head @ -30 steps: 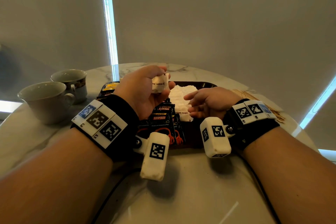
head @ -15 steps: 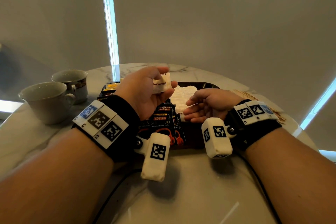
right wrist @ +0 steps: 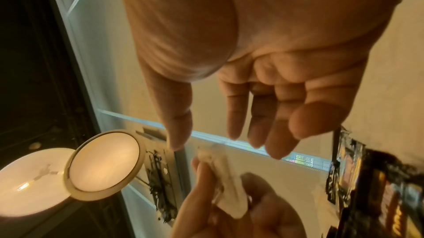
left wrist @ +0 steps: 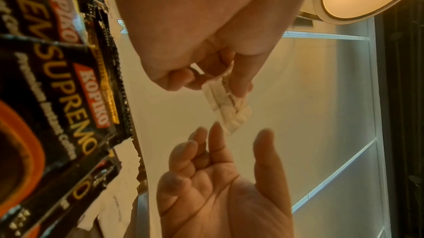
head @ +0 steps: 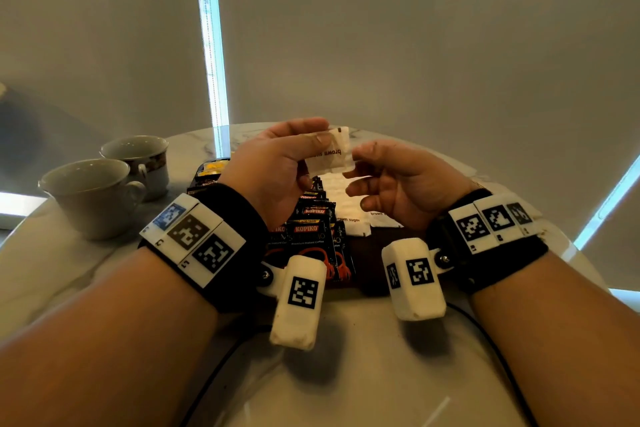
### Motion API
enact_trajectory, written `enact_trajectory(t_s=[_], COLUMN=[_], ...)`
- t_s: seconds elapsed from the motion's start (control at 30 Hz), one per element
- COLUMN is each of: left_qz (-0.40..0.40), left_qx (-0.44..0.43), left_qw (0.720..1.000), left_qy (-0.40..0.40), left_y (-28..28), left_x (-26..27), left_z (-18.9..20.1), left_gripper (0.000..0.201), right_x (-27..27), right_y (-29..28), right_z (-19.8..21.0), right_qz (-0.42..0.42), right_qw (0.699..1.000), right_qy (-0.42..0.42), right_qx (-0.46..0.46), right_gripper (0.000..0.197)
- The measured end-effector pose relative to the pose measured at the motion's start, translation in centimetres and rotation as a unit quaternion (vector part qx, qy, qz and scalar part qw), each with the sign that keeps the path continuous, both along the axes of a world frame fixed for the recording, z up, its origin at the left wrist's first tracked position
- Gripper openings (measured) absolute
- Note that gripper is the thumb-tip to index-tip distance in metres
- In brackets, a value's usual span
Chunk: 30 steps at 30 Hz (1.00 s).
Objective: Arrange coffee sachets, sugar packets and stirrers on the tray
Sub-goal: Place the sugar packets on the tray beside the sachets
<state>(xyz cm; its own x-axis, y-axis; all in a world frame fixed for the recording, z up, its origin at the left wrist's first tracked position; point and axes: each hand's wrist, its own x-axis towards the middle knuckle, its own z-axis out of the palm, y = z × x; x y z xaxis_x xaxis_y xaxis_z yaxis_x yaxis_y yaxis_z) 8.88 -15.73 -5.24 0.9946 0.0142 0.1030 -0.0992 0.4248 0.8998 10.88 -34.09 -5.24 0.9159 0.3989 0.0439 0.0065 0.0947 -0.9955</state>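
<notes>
My left hand (head: 311,156) pinches a white brown-sugar packet (head: 329,158) between thumb and fingers, above the dark tray (head: 369,253). My right hand (head: 360,166) hovers at the packet's right end. In the left wrist view its thumb and straight fingers (left wrist: 214,131) are spread on either side of the packet (left wrist: 229,106) without closing on it. On the tray, black Kopiko coffee sachets (head: 306,229) lie overlapped on the left and white sugar packets (head: 349,215) lie beside them on the right. No stirrers are clearly visible.
Two ceramic cups (head: 90,194) (head: 138,159) stand at the left on the round marble table (head: 346,374). A black cable (head: 214,374) runs across the near table. A blind hangs behind the table, with bright strips at its edges.
My left hand has raised the sugar packet and shifted it right. My right hand has lifted off the sugar packets on the tray and opened beside the held packet.
</notes>
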Motion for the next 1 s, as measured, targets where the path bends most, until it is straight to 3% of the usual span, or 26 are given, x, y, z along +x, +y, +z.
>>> enact_trajectory(t_s=[0.17, 0.3, 0.47, 0.53, 0.63, 0.77, 0.83, 0.93, 1.0], left_qz=[-0.016, -0.01, -0.025, -0.026, -0.057, -0.091, -0.101, -0.072, -0.046], left_qx=[-0.025, -0.015, -0.003, 0.001, 0.02, 0.034, 0.051, 0.049, 0.035], left_qw=[0.999, 1.0, 1.0, 1.0, 0.998, 0.994, 0.993, 0.995, 0.997], left_qy=[-0.012, 0.0, 0.006, 0.011, 0.029, 0.048, 0.039, 0.043, 0.048], left_y=[-0.1, -0.1, -0.1, -0.1, 0.0, 0.1, -0.1, -0.4, -0.4], left_x=[-0.2, 0.0, 0.1, 0.2, 0.2, 0.2, 0.2, 0.0, 0.0], left_z=[0.0, -0.2, -0.2, -0.3, -0.4, -0.6, -0.7, -0.4, -0.3], left_gripper=[0.019, 0.026, 0.027, 0.022, 0.005, 0.031, 0.037, 0.011, 0.008], right_x=[-0.4, -0.3, -0.2, -0.1, 0.0, -0.4, -0.6, -0.4, -0.3], right_y=[0.9, 0.9, 1.2, 1.2, 1.3, 1.3, 1.3, 1.2, 1.1], right_z=[0.1, 0.0, 0.2, 0.1, 0.1, -0.1, -0.1, -0.1, -0.3], right_qz=[-0.025, -0.053, -0.082, -0.101, -0.128, -0.11, -0.079, -0.066, -0.074], right_qw=[0.998, 0.998, 0.996, 0.995, 0.991, 0.993, 0.996, 0.997, 0.997], right_qy=[-0.042, -0.03, -0.022, -0.025, -0.022, -0.023, -0.028, -0.034, -0.032], right_qx=[-0.035, -0.012, 0.012, 0.013, 0.025, 0.03, 0.017, 0.011, 0.011], right_gripper=[0.029, 0.013, 0.024, 0.027, 0.009, 0.021, 0.017, 0.017, 0.024])
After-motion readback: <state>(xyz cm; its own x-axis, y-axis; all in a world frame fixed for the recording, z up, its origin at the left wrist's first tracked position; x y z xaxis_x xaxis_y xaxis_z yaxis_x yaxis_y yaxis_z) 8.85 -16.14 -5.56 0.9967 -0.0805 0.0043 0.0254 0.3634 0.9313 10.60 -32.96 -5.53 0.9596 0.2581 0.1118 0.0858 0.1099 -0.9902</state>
